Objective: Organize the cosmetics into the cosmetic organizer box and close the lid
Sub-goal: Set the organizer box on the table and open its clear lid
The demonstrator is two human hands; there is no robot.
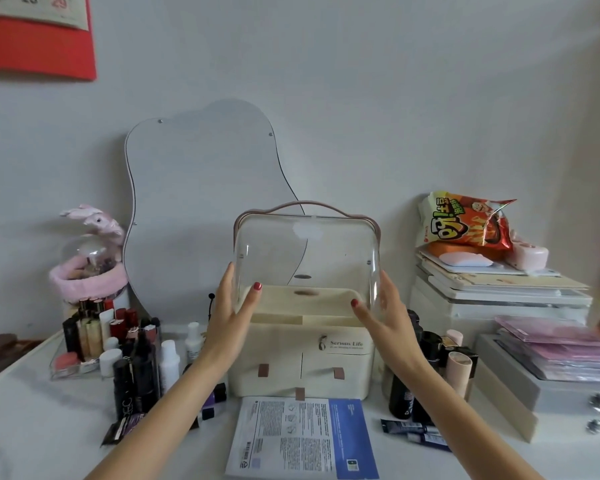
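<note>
organizer box (302,358) sits mid-desk (49,427) before a mirror (201,202), its clear lid (305,258) raised and clasped at both sides by left hand (227,313) and right hand (383,317), each grip pressing flat, bottles (136,362) beside.

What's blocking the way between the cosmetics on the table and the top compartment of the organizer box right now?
Nothing visible blocks it. Both hands, left hand and right hand, hold the clear lid raised, so the organizer box stands open at the front, and its top tray looks empty.
</note>
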